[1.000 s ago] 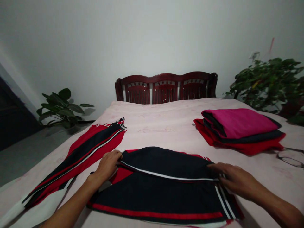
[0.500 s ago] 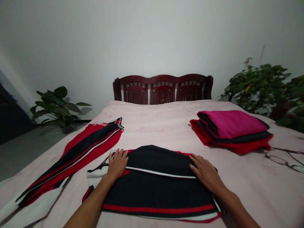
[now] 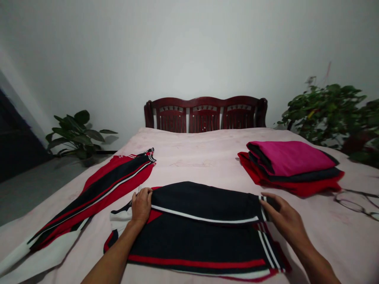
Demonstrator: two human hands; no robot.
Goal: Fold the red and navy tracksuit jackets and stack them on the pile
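Note:
A navy jacket [image 3: 189, 240] with red and white stripes lies on the bed in front of me, one sleeve [image 3: 204, 201] laid across its upper part. My left hand [image 3: 141, 206] is closed on the fabric at the sleeve's left end, fingers curled. At the other end, the striped cuff [image 3: 262, 207] is between the thumb and fingers of my right hand [image 3: 282, 217]. Another striped cuff [image 3: 269, 250] lies below it. To the left, a second red, navy and white garment [image 3: 106, 189] is spread out lengthwise.
Folded clothes, magenta [image 3: 296, 157] over navy and red [image 3: 299, 190], are stacked at the right. Eyeglasses [image 3: 351, 204] lie beside them on the pink bedsheet [image 3: 192, 157]. A dark wooden headboard [image 3: 204, 103] stands at the back, with plants [image 3: 77, 134] on both sides.
My right hand has moved right, off the sleeve's top to its cuff, and the striped cuffs now show. My left hand's fingers have curled in at the sleeve's left end.

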